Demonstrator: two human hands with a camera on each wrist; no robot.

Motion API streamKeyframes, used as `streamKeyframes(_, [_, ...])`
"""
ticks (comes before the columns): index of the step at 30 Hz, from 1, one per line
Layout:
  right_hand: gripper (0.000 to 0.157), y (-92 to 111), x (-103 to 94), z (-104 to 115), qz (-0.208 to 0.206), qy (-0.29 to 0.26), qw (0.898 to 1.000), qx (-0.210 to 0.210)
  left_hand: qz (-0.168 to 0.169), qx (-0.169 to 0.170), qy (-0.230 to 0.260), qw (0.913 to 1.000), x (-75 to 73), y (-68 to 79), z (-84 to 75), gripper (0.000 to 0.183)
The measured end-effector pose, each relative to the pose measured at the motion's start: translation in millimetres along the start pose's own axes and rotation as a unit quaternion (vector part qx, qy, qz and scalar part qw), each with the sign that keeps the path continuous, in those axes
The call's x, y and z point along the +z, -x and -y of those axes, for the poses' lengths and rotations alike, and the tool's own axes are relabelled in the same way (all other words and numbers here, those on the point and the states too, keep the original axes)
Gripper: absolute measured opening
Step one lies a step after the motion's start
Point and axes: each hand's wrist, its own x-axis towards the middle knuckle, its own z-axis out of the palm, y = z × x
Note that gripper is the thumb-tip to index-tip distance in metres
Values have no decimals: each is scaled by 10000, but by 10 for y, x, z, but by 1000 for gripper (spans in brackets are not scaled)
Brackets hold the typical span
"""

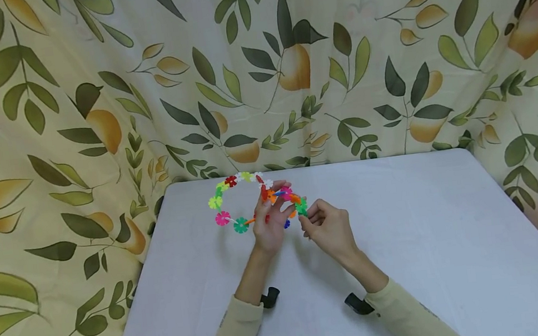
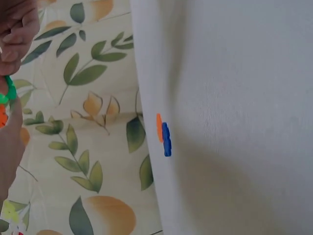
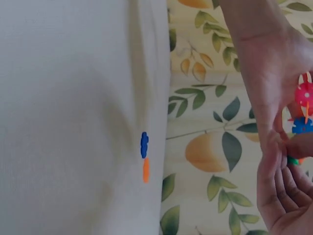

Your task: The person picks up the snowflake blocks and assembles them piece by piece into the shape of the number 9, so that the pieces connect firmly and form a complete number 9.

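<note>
A loop of linked plastic flower-shaped discs (image 1: 222, 218) in pink, green, yellow, red, white and orange hangs in the air over the table. My left hand (image 1: 269, 232) holds this chain near its right end, with discs in front of the palm and fingers. From the right, my right hand (image 1: 330, 227) pinches a green disc (image 1: 301, 206) at that end between thumb and fingertips. In the right wrist view, a pink disc (image 3: 305, 93) and a blue disc (image 3: 302, 125) show beside the left palm. The fingers partly cover the green disc there.
A blue disc (image 2: 167, 139) and an orange disc (image 2: 159, 127) stand out together against the white table (image 1: 424, 238), near its far edge. Behind the table hangs a leaf-and-fruit patterned curtain (image 1: 263, 118). Black wrist devices (image 1: 358, 304) sit at both sleeves.
</note>
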Motion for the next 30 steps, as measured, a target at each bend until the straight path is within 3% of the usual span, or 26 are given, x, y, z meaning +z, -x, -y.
streamKeyframes(9, [21,-46,-105,46,911,321,9946,379,334,-274,-217,9988,-96,-7,-85,46])
streamKeyframes(15, [27,-73,-197,58,1196,767,9893,342,454,-506,-202,9975,-119,-14,-91,45])
streamKeyframes(20, [33,-92,-281,73,1407,880,9851,447,491,-722,-173,9960,-127,-17,-99,32])
streamKeyframes(24, [35,-114,-347,86,1456,789,9850,488,522,-776,-123,9955,-135,-23,-107,22])
streamKeyframes(30, [31,-136,-427,129,1143,597,9910,358,776,-858,-171,9931,-158,-38,-116,19])
